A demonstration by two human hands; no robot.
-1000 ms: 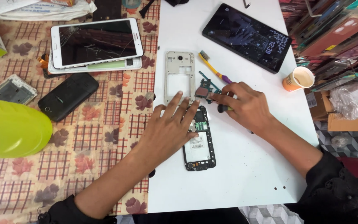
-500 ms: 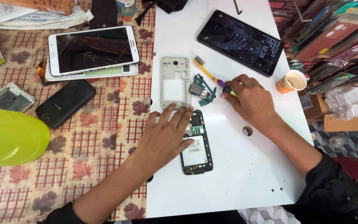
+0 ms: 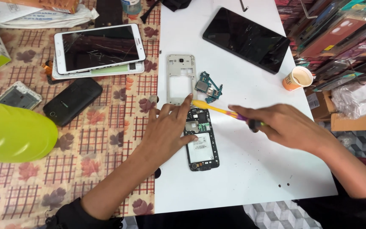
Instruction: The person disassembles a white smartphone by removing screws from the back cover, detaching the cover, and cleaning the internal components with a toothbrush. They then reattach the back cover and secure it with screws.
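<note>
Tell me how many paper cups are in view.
1. The paper cup stands at the right edge of the white board, right of the black tablet. Others may be hidden among the shelf clutter.

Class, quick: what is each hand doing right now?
Left hand: open, fingers spread, pressing on the opened phone.
Right hand: closed around the yellow-tipped tool, tip over the phone's top end.

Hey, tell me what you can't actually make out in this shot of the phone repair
Head view only:
- Opened phone: its left edge is covered by the left hand.
- Yellow tool: its handle end is hidden in the right hand, and its tip is blurred.
- Green circuit board: parts too small to tell.
- Yellow-green object: cut off by the left edge.
- Black tablet: screen dark.
</note>
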